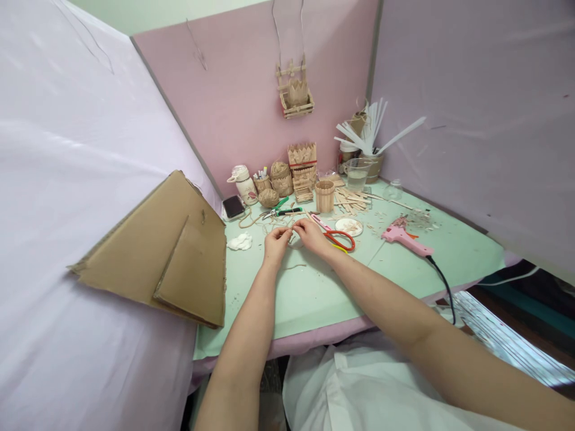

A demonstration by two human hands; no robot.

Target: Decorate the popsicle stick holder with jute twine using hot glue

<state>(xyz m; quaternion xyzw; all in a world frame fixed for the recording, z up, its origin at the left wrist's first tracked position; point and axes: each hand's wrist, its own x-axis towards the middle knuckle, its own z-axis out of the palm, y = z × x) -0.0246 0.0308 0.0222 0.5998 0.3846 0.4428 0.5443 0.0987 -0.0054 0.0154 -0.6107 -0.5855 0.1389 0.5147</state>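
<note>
Over the middle of the table, my left hand (277, 244) and my right hand (311, 235) are held close together. The fingers of each are closed in a pinch, their tips almost meeting. Whatever lies between them is too small to make out. Loose strands of twine (269, 226) lie just beyond the fingers, and a short piece of twine (295, 266) rests below them. Close to my right hand are red-handled scissors (344, 240) and a pink cutter-like tool (320, 222). Green-and-black pliers (287, 211) lie behind my hands.
A pink glue gun (406, 236) with a black cord lies at right. Wooden sticks (353, 200), a stick-covered cup (324, 196), a white dish (349, 227) and a water jug (358, 173) stand farther back. Crumpled tissue (240, 241) and cardboard (179, 257) are at left.
</note>
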